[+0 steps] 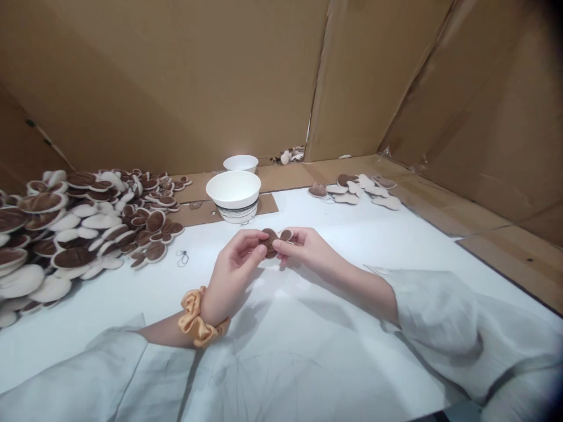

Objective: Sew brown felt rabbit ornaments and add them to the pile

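Evidently, left hand and right hand fingertip-pinched one brown piece mid-frame, likely unfinished. Whether left-side heap or upper-right batch was done was indeterminable.

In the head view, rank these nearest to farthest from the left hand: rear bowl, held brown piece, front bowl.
1. Brown piece: at the left hand, in its fingertips.
2. Front bowl: just beyond that hand.
3. Rear bowl: farther back, partly hidden behind the front bowl.
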A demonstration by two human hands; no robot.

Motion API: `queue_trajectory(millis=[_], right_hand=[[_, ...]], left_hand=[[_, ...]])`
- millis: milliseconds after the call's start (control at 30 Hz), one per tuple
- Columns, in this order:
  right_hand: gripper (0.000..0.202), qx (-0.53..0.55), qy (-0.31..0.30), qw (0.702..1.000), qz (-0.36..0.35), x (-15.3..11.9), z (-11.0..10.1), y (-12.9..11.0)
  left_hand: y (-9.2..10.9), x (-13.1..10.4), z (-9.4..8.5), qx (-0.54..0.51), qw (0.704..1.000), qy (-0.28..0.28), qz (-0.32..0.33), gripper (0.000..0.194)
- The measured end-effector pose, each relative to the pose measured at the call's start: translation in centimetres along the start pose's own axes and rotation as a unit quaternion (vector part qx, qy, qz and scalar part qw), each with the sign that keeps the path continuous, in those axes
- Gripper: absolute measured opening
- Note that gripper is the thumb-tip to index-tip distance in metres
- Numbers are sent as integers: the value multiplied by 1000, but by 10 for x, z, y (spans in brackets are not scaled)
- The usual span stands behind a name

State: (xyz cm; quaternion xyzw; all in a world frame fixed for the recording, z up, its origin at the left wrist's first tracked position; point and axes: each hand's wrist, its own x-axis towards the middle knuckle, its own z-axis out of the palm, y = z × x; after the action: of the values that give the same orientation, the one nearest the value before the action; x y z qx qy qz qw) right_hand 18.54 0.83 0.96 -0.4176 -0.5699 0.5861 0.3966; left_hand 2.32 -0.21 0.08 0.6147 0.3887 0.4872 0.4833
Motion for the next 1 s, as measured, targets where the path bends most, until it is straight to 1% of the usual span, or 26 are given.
queue_trajectory(millis=[133, 300, 433, 533, 600, 700, 833, 1000], right_hand=[[28, 13, -8, 1000, -2, 2, 1, 3], [26, 26, -12, 999, -20, 1, 2, 4], [28, 3, -22, 996, -89, -1, 1, 6], [17, -19, -35, 989, -142, -1, 1, 9], [11, -36, -35, 986, -159, -1, 0, 10], [11, -56, -32, 981, -182, 0, 0, 10], [7, -79, -29, 980, -178, 0, 0, 9], [5, -85, -15, 982, -170, -2, 1, 7]], left_hand=[[-5, -1, 2, 2, 1000, -11, 15, 17], [-3, -1, 2, 8, 1000, 18, 18, 15], [-3, 0, 2, -5, 999, 30, 25, 13], [-5, 0, 1, -19, 999, 20, 32, 14], [-6, 0, 1, -27, 999, 12, 33, 15], [-7, -2, 1, -23, 999, 13, 36, 13], [-6, -4, 1, -10, 999, 8, 36, 7], [-8, -3, 0, 23, 997, -28, 62, 9]])
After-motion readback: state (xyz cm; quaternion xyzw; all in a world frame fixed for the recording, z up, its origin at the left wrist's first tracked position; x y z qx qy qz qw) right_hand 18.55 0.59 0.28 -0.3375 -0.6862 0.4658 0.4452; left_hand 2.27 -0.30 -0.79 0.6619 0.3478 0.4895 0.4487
